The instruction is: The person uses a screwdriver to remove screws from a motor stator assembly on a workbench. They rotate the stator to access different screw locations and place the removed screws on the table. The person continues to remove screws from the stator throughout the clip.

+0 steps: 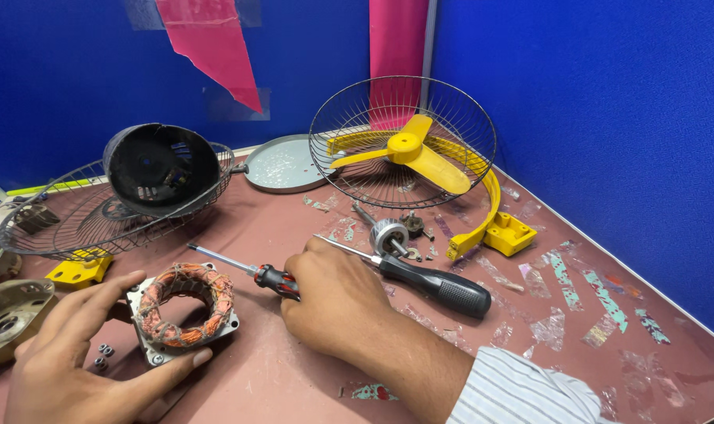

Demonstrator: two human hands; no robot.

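Scuffed maroon table (pixel 310 377); left hand (pixel 74 353) grips copper-wound stator (pixel 186 310).

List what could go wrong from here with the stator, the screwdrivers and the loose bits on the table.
1. The left hand grips the stator by its frame; a slipped finger or screwdriver tip could nick the exposed copper windings.
2. The right hand covers the red-handled screwdriver; lifting it could knock the black-handled screwdriver or the rotor.
3. The small nuts beside the left hand could easily get swept away.
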